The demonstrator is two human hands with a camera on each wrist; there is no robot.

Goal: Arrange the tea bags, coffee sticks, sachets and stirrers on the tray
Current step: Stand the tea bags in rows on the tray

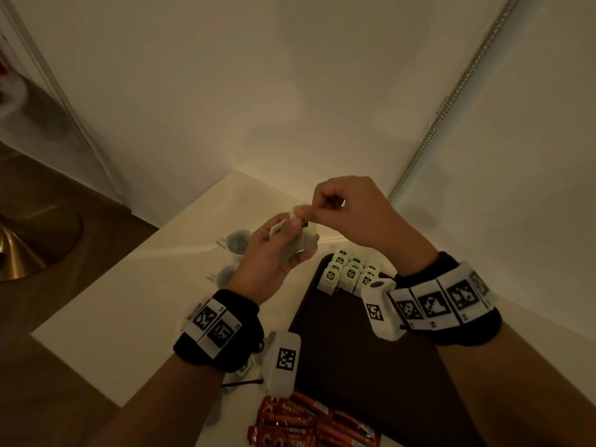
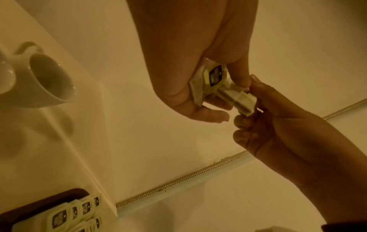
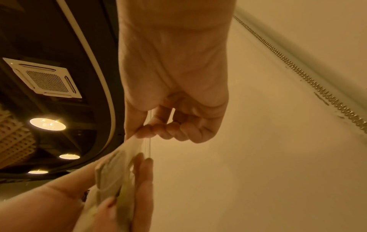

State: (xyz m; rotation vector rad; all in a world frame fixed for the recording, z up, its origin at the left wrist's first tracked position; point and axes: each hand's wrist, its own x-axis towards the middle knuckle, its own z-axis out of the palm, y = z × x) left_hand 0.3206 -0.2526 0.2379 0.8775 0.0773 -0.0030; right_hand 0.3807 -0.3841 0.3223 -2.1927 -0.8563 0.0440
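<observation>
Your tea bags (image 1: 300, 241) are a small stack raised between both hands, above and just beyond the far end of the tray (image 1: 371, 366), where the placed tea bags sit below your right wrist. Your left hand (image 1: 274, 253) curls round the stack; your right hand (image 1: 351, 211) pinches one bag's upper edge, probably to peel it off rightward.
</observation>
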